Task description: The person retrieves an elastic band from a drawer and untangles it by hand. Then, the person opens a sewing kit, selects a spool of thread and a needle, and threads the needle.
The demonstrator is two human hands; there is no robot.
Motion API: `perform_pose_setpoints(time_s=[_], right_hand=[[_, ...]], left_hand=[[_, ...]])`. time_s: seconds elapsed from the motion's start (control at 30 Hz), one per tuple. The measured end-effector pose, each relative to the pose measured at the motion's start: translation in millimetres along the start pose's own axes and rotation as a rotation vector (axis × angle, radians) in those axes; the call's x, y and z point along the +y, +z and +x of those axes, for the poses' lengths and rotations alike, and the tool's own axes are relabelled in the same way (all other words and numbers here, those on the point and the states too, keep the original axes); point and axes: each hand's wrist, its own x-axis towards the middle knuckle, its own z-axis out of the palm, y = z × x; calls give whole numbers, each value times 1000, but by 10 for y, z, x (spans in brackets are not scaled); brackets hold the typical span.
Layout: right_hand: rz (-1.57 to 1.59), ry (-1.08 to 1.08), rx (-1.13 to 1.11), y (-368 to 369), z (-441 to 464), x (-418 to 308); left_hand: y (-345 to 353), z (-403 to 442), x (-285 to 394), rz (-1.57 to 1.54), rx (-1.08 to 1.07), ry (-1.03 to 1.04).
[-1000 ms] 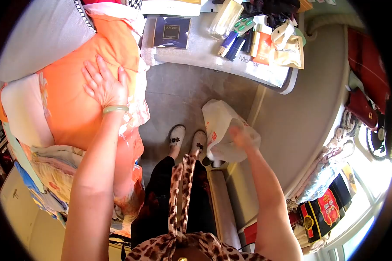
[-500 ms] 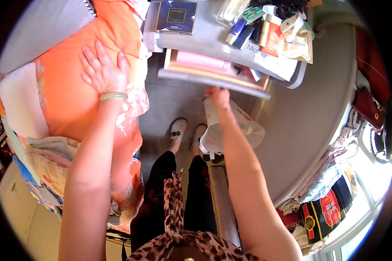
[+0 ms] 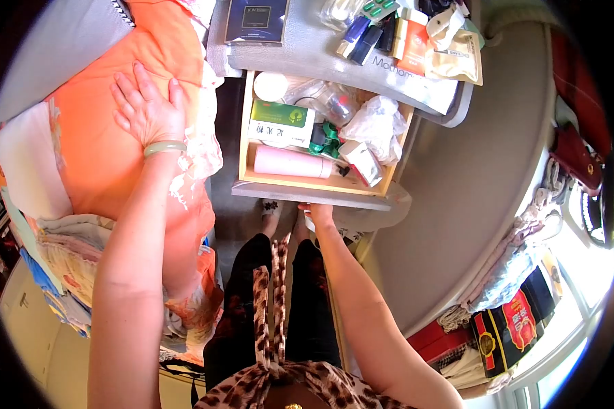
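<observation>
My left hand [image 3: 147, 112] lies flat with fingers spread on the orange bedding [image 3: 89, 150]; a pale green bangle circles that wrist. At the front edge of the pulled-out drawer [image 3: 314, 193], my right hand [image 3: 318, 213] is closed on the drawer front, its fingertips partly hidden beneath it. Inside the drawer lie a pink cylinder [image 3: 290, 162], a green and white box [image 3: 281, 123], a crumpled white plastic bag [image 3: 378, 126], a small white box [image 3: 361, 162], a white round lid [image 3: 271, 86] and clear plastic items.
Above the drawer, the grey cabinet top [image 3: 307, 51] bears a dark blue box [image 3: 256, 20], an orange and white tube [image 3: 411, 48], dark small bottles [image 3: 366, 44] and a pill blister [image 3: 380, 8]. A white carrier bag [image 3: 389, 208] hangs partly hidden below. A curved grey surface [image 3: 477, 177] stands right.
My right hand has drawn the drawer toward me, so it is far more open and its contents show. My left hand stays on the orange bedding. The view has shifted slightly.
</observation>
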Motion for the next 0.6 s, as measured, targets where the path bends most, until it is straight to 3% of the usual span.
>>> perform_pose_setpoints(time_s=[0.33, 0.6], right_hand=[[-31, 60, -47, -16, 85, -260], [16, 57, -136, 61, 447, -1079]], left_hand=[[-23, 1, 25, 5, -13, -1], [-46, 27, 20, -27, -42, -21]])
